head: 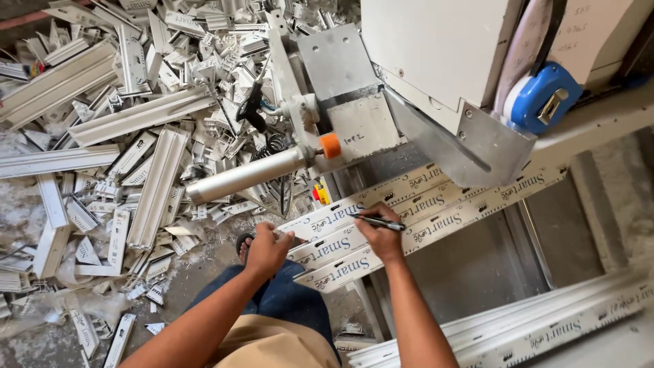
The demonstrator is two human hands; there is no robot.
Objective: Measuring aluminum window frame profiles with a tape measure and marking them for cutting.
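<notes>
Now our right hand (383,238) grips a pen (379,221), fingers closed, tip on the white profile (436,211) lying across the saw worktop (477,266). At nine o'clock, our left hand (267,249) clasps the profile's end.

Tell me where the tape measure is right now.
In the head view, the blue tape measure sits at upper right on the machine's ledge, beside the metal guard plate and above the white profile the right hand is marking.
</notes>
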